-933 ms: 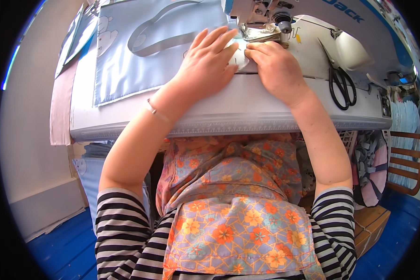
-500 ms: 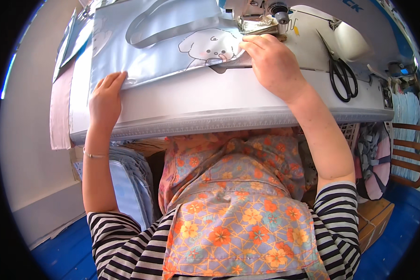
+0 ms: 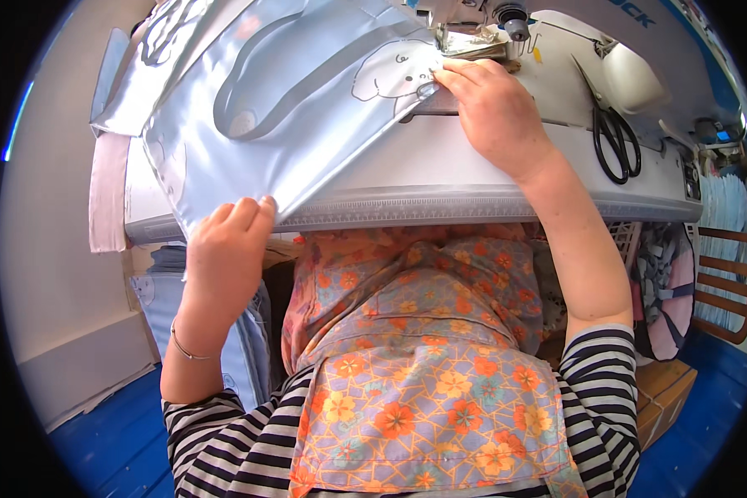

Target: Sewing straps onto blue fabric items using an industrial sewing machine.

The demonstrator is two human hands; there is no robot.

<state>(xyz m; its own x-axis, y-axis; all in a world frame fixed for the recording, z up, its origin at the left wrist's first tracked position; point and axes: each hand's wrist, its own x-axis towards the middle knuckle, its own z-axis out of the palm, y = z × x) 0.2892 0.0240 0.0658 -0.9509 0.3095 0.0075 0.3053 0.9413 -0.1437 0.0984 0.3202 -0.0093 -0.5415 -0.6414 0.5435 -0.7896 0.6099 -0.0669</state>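
A light blue, shiny fabric bag piece (image 3: 199,158) with a printed white dog lies slanted across the sewing table (image 3: 407,158). On it curves a loop of grey-blue strap (image 3: 295,104). My left hand (image 3: 228,245) pinches the piece's near corner at the table's front edge. My right hand (image 3: 498,112) pinches its right edge by the dog print, just in front of the sewing machine's needle area (image 3: 465,37). The edge between my hands runs straight and taut. What lies under my right fingertips is hidden.
Black-handled scissors (image 3: 612,141) lie right of my right hand. A ruler strip (image 3: 440,207) runs along the table's front edge. More blue fabric pieces (image 3: 199,311) hang below at left. A wooden chair (image 3: 726,282) and a cardboard box (image 3: 664,398) stand at right.
My left hand has pulled the fabric's near corner toward me and to the right, turning the piece. My right hand has shifted only slightly right, still at the needle area.
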